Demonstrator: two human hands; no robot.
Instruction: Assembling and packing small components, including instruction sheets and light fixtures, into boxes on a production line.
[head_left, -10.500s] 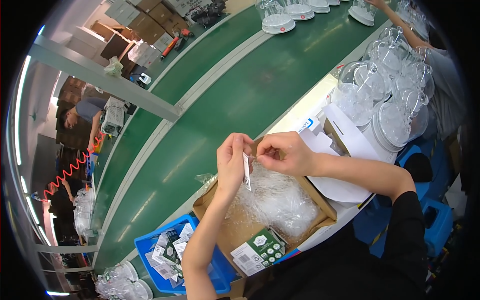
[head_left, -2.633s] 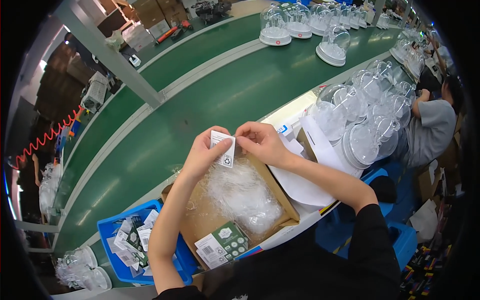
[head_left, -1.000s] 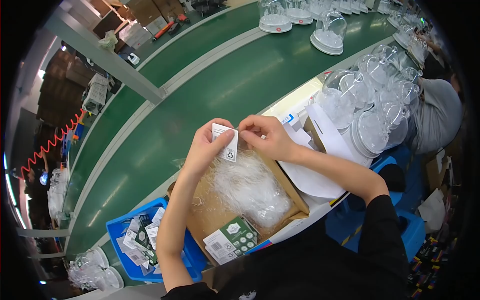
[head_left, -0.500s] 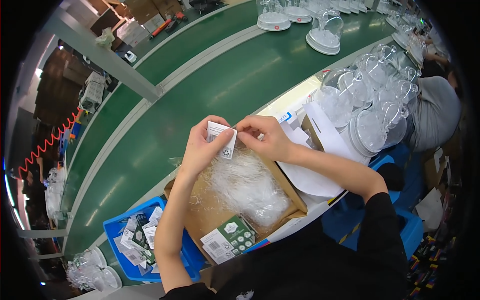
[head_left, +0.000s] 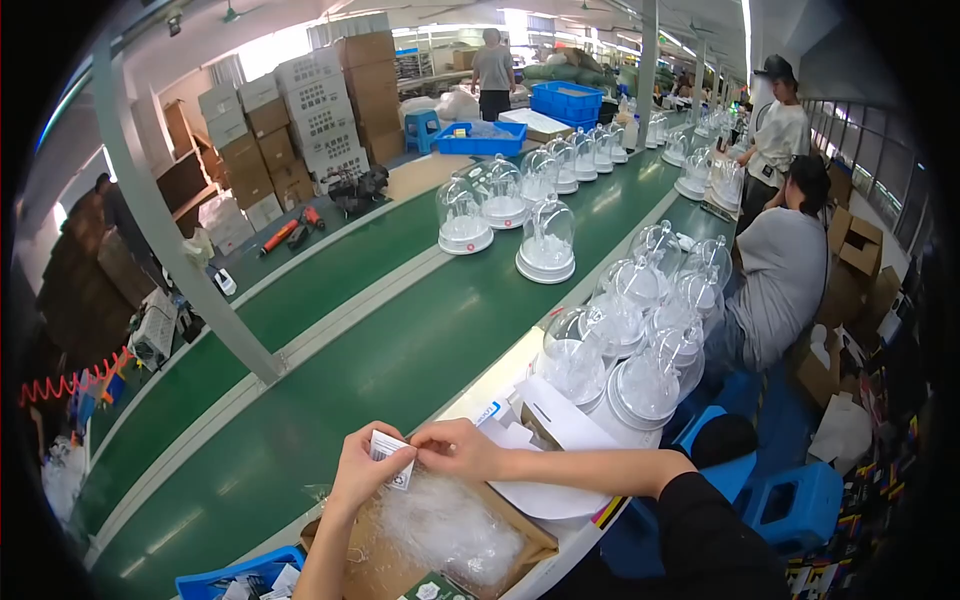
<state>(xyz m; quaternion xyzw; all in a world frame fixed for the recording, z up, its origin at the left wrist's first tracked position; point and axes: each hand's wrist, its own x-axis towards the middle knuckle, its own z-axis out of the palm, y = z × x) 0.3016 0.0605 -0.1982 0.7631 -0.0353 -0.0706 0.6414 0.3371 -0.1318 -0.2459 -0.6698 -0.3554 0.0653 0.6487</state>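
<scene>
My left hand (head_left: 360, 474) is closed on a small white card (head_left: 397, 476) with dark print, thumb across its front. At the card's upper right edge, the fingers of my right hand (head_left: 458, 450) are pinched together. Whatever lies between those fingertips is too small to make out. Below both hands is a shallow cardboard box (head_left: 541, 546) with a tangled heap of clear, thin plastic strands (head_left: 445, 530). A green and white card (head_left: 434, 588) shows in the box at the lower edge.
A blue bin (head_left: 195, 588) of cards stands lower left. Clear domes on white bases (head_left: 645, 385) crowd the table to the right; others (head_left: 546, 250) stand on the green conveyor (head_left: 330, 425). A seated person (head_left: 785, 275) is at the right, near a blue stool (head_left: 795, 505).
The view has tilted up, so my hands and the box sit lower in it and more of the room shows. My right fingers have closed in against the card's edge.
</scene>
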